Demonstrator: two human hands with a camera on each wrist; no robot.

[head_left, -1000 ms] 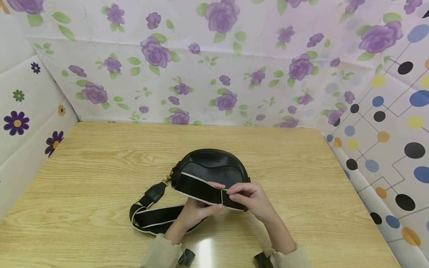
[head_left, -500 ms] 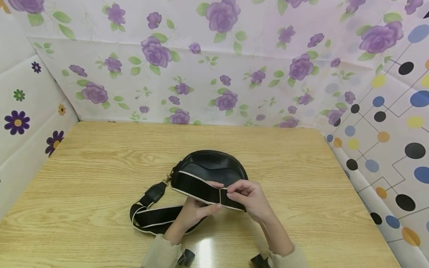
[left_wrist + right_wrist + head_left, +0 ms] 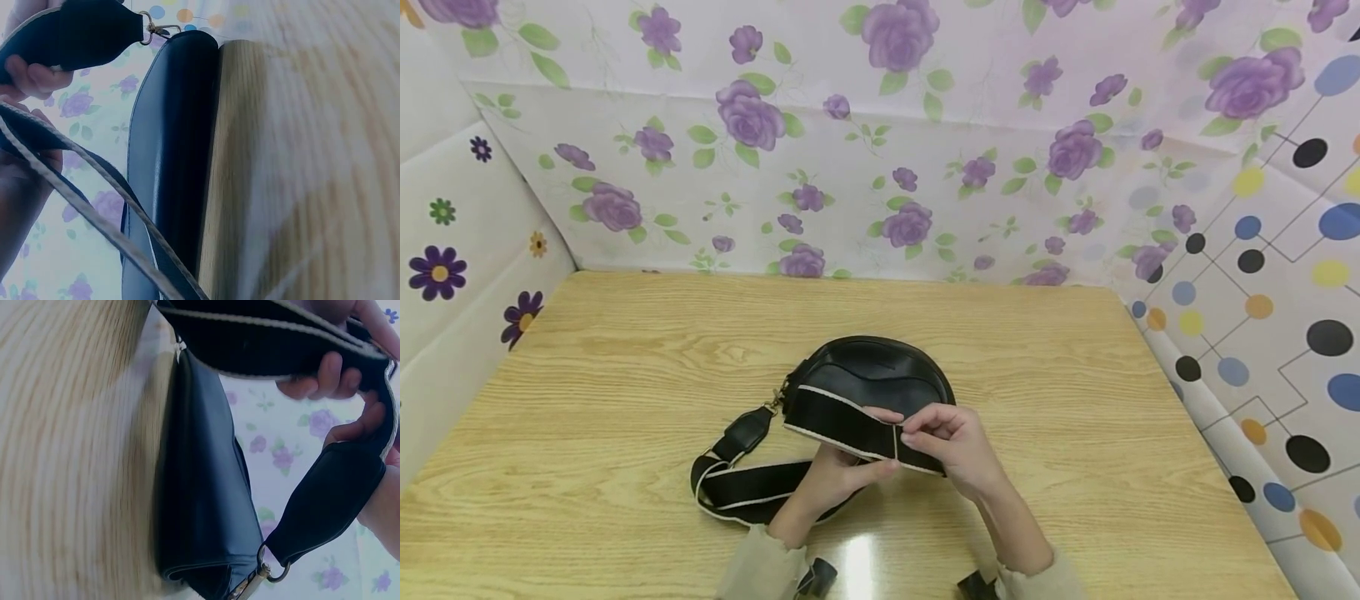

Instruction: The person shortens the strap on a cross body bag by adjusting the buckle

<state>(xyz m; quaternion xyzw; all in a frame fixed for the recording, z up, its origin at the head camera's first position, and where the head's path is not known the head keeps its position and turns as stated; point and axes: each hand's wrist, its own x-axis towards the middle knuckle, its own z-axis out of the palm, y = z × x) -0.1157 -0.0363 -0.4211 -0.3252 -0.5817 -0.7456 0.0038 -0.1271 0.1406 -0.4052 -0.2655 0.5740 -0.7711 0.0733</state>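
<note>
Right hand (image 3: 964,447) shifted slightly left, pinching strap (image 3: 838,422), bag (image 3: 880,362) behind, contents hidden

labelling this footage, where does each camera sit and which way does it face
Head: worn on the head, facing forward and down at bag, strap, table; left hand, right hand, sleeves show.
Left wrist: on that wrist, facing bag and strap; fingers and a forearm show at left.
Right wrist: on that wrist, facing bag and strap; fingers show upper right.
Both wrist views share bag, strap and flowered backdrop.
</note>
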